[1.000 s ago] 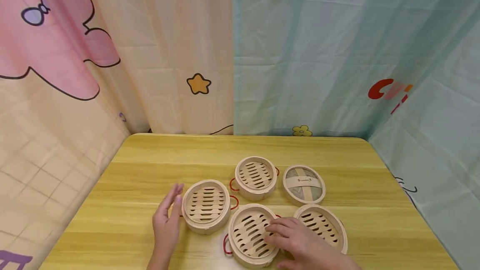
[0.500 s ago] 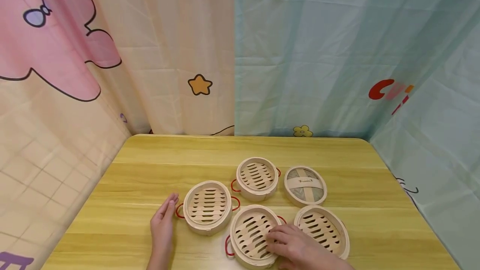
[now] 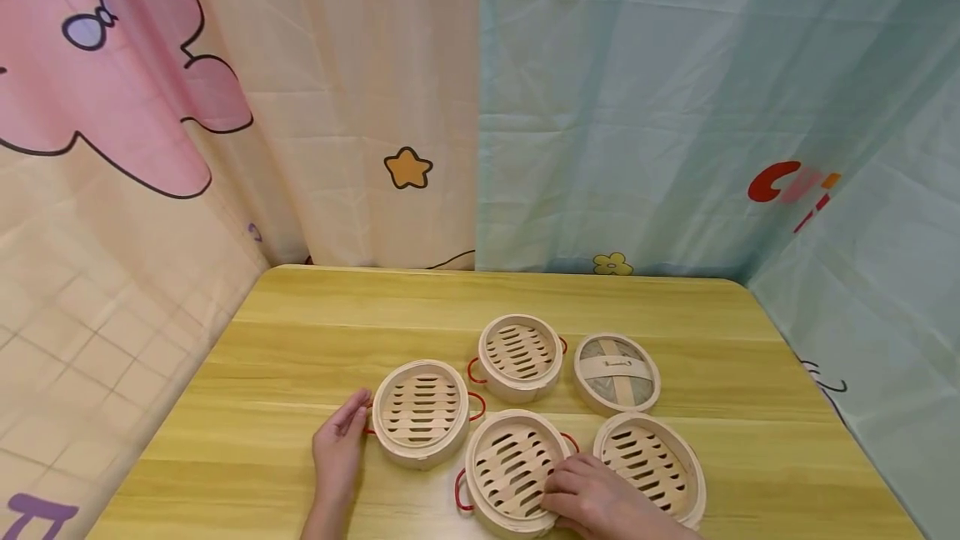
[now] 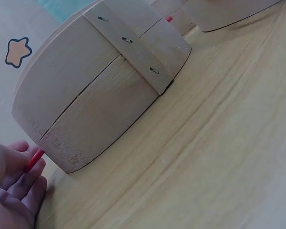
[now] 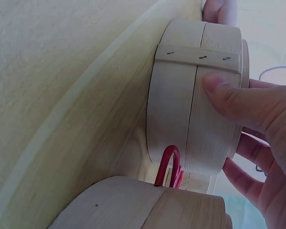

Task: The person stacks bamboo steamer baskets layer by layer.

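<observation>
On the wooden table (image 3: 315, 332), my left hand (image 3: 337, 444) is at the left side of a bamboo steamer basket (image 3: 422, 415). The left wrist view shows its thumb and fingers pinching that basket's red handle (image 4: 34, 160). My right hand (image 3: 596, 494) grips the right edge of the front bamboo steamer basket (image 3: 506, 473). In the right wrist view, its thumb presses the outer wall and the fingers reach over the rim, their tips partly hidden. Both baskets sit upright, slatted floors showing, apart from each other.
A smaller steamer basket (image 3: 519, 352) with red handles stands behind. To its right lies a round bamboo lid (image 3: 618, 373) with a crossed band. Another slatted basket (image 3: 648, 465) is at the right, partly behind my right hand. Printed curtains (image 3: 600, 123) hang beyond the table.
My left hand drew back slightly from the left basket's side, then came forward and took hold of its red handle. My right hand stays on the front basket's edge. The baskets look unmoved.
</observation>
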The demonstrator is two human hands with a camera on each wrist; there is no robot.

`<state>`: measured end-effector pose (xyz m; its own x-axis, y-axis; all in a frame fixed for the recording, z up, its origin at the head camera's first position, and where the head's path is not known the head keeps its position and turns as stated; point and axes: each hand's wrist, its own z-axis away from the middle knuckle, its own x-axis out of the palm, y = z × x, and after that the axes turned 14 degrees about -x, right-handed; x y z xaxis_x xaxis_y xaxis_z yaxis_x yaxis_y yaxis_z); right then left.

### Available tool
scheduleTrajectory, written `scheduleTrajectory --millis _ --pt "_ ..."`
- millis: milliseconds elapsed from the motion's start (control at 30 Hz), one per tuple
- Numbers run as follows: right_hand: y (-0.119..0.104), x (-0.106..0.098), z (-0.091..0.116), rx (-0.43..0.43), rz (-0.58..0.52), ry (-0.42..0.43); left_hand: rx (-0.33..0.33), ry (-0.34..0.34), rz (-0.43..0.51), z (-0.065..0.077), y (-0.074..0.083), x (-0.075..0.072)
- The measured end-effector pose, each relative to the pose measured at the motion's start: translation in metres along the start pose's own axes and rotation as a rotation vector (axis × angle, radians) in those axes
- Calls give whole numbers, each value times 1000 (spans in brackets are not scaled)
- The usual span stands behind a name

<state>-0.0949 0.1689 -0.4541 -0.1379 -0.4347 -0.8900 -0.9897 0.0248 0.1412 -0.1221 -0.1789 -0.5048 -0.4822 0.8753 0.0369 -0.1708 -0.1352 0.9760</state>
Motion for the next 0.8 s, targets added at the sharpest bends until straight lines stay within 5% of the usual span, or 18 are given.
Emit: scheduleTrajectory --millis 800 --pt "-2 1 -3 16 11 22 72 -10 -51 1 -1 4"
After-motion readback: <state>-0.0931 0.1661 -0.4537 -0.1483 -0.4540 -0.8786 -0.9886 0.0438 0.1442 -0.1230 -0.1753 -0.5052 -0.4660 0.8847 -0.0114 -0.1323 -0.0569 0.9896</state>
